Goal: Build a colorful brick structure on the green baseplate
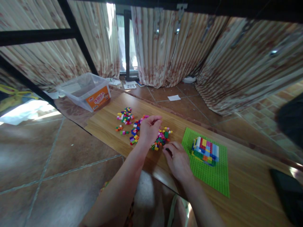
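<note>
My left hand (pixel 151 128) is over the pile of loose toy bricks (pixel 163 136), its thumb and fingers bent together. Whether a brick is between them I cannot make out. Just to the right of that pile is my right hand (pixel 177 156), closed in a pinch low over the wooden table; a small dark spot shows at its fingertips, too small to name. A block-shaped build of coloured bricks (pixel 205 150) stands on a green baseplate (pixel 221 176), right of my right hand. Part of the brick pile is hidden behind my left hand.
More loose bricks (pixel 126 116) lie toward the left end of the wooden table (pixel 104 123). A clear plastic bin (pixel 81 91) with an orange label stands beyond that end. A dark flat object (pixel 284 189) lies at the right. Striped curtains (pixel 163 47) hang behind.
</note>
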`<state>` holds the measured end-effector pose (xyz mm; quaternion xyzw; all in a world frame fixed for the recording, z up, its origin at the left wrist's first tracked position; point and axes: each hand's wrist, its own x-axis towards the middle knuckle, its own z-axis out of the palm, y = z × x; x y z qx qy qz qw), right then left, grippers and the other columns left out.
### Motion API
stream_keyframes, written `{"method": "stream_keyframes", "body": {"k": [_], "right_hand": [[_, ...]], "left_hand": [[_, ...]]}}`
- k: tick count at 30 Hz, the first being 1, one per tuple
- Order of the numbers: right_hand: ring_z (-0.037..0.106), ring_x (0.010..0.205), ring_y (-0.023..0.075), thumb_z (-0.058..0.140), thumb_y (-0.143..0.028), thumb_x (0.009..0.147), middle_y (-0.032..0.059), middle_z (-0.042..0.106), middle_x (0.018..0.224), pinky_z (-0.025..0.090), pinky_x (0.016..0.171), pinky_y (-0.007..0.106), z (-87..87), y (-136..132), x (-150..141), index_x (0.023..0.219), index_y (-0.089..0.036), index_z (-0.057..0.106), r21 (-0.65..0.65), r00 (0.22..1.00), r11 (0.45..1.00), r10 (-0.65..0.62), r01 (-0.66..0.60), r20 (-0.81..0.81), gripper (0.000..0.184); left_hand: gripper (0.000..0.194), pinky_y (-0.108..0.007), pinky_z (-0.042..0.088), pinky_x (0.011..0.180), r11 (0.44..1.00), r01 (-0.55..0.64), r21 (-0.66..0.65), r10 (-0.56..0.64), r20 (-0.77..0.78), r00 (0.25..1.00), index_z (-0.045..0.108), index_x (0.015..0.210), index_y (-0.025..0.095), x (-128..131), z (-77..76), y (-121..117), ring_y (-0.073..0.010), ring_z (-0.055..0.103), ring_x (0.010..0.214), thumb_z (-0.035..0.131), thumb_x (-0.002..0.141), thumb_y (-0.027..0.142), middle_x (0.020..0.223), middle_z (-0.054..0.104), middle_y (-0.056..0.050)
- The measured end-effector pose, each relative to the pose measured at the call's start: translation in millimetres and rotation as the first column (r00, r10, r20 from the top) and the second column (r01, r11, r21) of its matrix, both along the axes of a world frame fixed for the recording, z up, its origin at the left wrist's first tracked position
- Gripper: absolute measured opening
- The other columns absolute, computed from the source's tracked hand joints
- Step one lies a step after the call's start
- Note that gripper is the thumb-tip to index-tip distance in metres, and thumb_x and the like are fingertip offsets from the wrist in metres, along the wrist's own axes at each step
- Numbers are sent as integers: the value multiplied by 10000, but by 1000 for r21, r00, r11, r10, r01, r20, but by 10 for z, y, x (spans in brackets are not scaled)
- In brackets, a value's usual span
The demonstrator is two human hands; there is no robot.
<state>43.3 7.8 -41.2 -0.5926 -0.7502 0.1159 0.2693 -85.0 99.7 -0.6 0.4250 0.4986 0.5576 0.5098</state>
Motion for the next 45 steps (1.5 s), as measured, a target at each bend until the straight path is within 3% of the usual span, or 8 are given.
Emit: {"method": "stream_keyframes", "body": {"k": [9, 14, 18, 21, 23, 32, 38, 45], "right_hand": [[593, 799, 185, 523, -272, 882, 46, 649, 875, 470, 734, 330, 180, -47, 66, 899, -200, 621, -21, 964, 989, -150, 149, -220, 123], [607, 709, 150, 603, -319, 818, 15, 666, 801, 486, 668, 292, 239, -96, 306, 879, -204, 675, -41, 826, 963, -250, 267, -506, 148], [620, 693, 155, 715, -332, 717, 11, 692, 775, 504, 662, 305, 255, -123, 652, 809, -218, 719, -47, 699, 923, -322, 382, -638, 147], [640, 694, 171, 760, -337, 655, 19, 716, 768, 525, 681, 338, 274, -144, 910, 786, -209, 729, -111, 564, 877, -393, 468, -726, 185], [656, 719, 187, 769, -341, 637, 32, 730, 795, 536, 707, 364, 285, -167, 1036, 789, -200, 736, -146, 535, 856, -433, 495, -726, 210], [658, 769, 195, 609, -331, 801, 45, 730, 877, 520, 741, 352, 261, -275, 1152, 845, -222, 737, 58, 886, 912, -378, 406, -270, 174], [654, 816, 224, 547, -297, 849, 63, 732, 887, 513, 756, 374, 250, -228, 1131, 899, -218, 724, 220, 951, 927, -310, 304, -7, 200], [635, 835, 230, 503, -265, 887, 72, 728, 902, 509, 758, 371, 249, -214, 1105, 942, -205, 709, 284, 956, 932, -268, 225, 121, 221]], "left_hand": [[194, -185, 413, 530, 999, 48, 10, -48, -36, 998, 714, 892, 129, 68, -20, -17, -82, 517, 542, 616, 733, 182, 632, 630, 6], [206, -207, 446, 576, 992, 122, 25, -115, -197, 974, 719, 905, 134, 113, -36, -59, -104, 566, 589, 591, 764, 210, 707, 681, -16], [197, -246, 494, 714, 954, 292, 73, -235, -423, 875, 728, 887, 146, 206, -68, -146, -147, 637, 750, 559, 800, 200, 820, 721, -42], [226, -256, 505, 743, 910, 410, 61, -330, -491, 806, 724, 913, 154, 333, -84, -263, -151, 650, 777, 517, 823, 166, 849, 731, -40], [237, -254, 510, 748, 883, 467, 52, -376, -517, 769, 720, 921, 159, 430, -90, -356, -149, 656, 786, 501, 832, 155, 860, 734, -38], [258, -287, 518, 798, 817, 577, 5, -429, -663, 614, 699, 1028, 157, 723, -147, -603, -173, 662, 823, 518, 846, 174, 949, 731, -65], [273, -298, 514, 822, 814, 580, 33, -404, -686, 605, 677, 1066, 160, 773, -186, -599, -182, 658, 872, 510, 850, 166, 989, 717, -71], [268, -304, 516, 815, 802, 596, 25, -419, -688, 593, 681, 1056, 159, 792, -180, -618, -186, 657, 865, 516, 846, 167, 982, 718, -70]]}}
